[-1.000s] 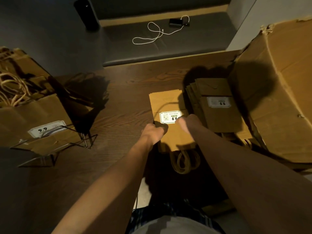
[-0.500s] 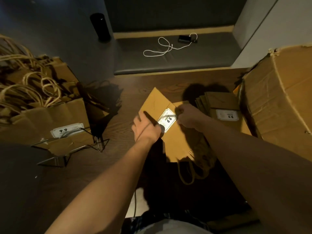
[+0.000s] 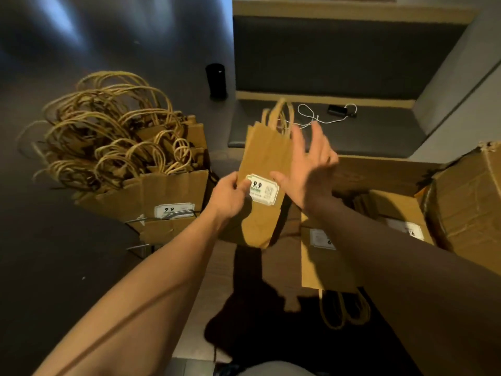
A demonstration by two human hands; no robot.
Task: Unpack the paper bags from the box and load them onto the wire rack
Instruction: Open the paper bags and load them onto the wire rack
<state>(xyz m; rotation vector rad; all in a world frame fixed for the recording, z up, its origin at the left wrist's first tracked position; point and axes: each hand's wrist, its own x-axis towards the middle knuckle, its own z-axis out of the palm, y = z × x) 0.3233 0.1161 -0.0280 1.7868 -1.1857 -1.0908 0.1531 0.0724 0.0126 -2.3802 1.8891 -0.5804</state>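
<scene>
My left hand [image 3: 230,196] pinches a flat brown paper bag [image 3: 264,158] near its white price label, holding it upright above the table with its twisted handles pointing up. My right hand [image 3: 309,169] is open with fingers spread, just right of the bag, its thumb near the label. At the left, the wire rack [image 3: 141,246] holds several brown paper bags [image 3: 168,191] standing in a row, handles up. More flat bags [image 3: 325,256] lie on the table at the right, under my right forearm. The cardboard box [image 3: 466,199] stands at the far right.
The dark wooden table [image 3: 222,267] runs under everything. Behind it is a grey bench [image 3: 379,137] with a white cable [image 3: 320,118] and a small black device [image 3: 337,110]. A black cylinder [image 3: 215,80] stands beyond the rack.
The bag has been lifted off the table and turned upright, handles up. My right hand has let go of it and opened. The view has tilted up toward the rack.
</scene>
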